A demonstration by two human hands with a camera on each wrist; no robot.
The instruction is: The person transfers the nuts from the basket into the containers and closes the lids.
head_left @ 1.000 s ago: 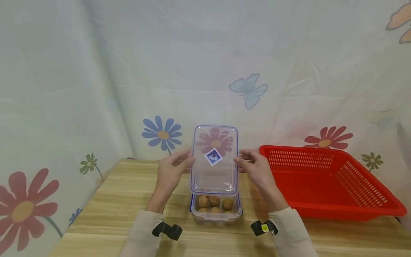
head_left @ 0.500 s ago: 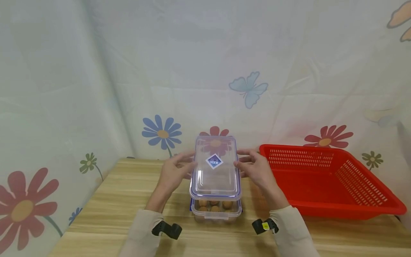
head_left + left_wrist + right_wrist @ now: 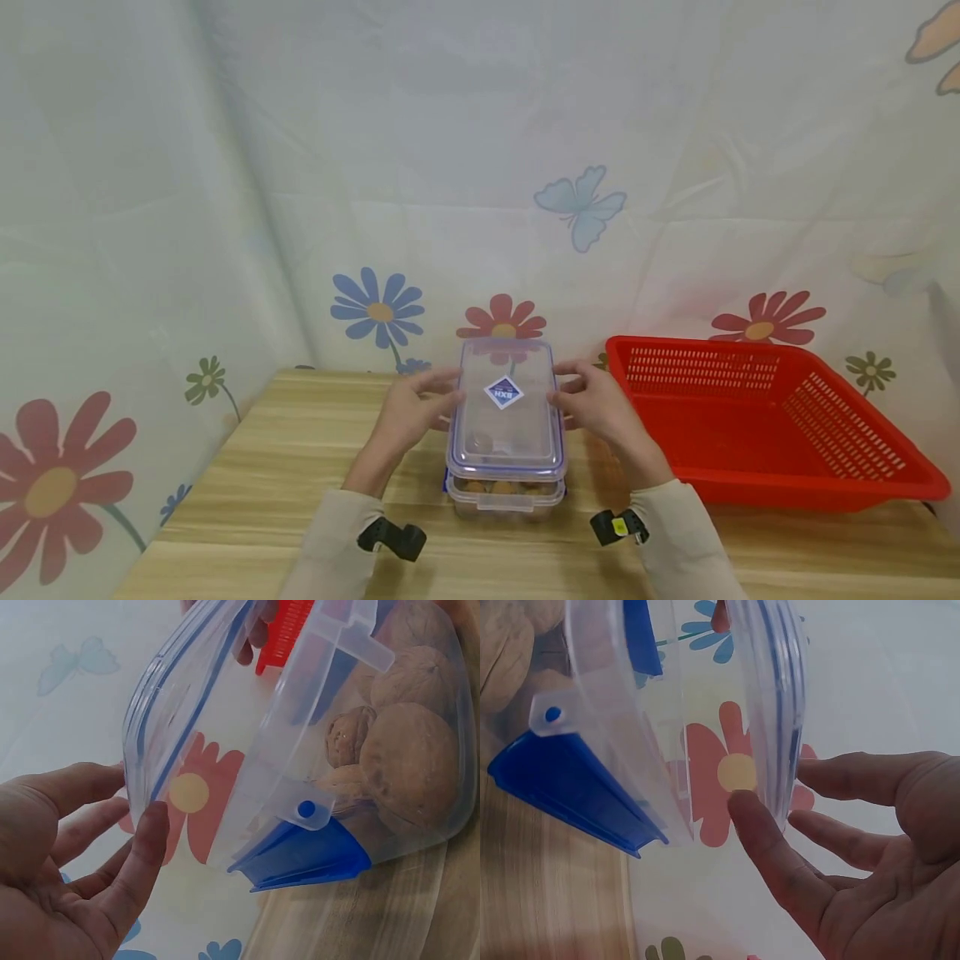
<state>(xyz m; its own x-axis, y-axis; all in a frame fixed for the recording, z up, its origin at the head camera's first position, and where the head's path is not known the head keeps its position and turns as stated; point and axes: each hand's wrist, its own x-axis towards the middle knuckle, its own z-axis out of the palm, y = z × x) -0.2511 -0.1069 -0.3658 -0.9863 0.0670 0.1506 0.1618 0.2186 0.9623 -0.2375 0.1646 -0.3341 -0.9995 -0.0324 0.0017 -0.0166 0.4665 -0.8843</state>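
A clear plastic lid (image 3: 506,408) with a blue seal and a diamond sticker hovers tilted just over a clear container (image 3: 504,493) of walnuts (image 3: 412,750). My left hand (image 3: 417,408) pinches the lid's left edge and my right hand (image 3: 588,404) pinches its right edge. The left wrist view shows my thumb (image 3: 142,847) against the lid's rim (image 3: 172,727), with the container's blue latch (image 3: 307,855) flipped outward. In the right wrist view my thumb (image 3: 761,840) presses the lid's rim (image 3: 780,712), and the other blue latch (image 3: 570,787) hangs open.
A red slotted basket (image 3: 765,425) stands on the wooden table (image 3: 262,467) right of the container. A flower-printed cloth (image 3: 375,308) hangs close behind and to the left.
Both hands have lowered the lid from an upright tilt above the container to nearly flat on its top.
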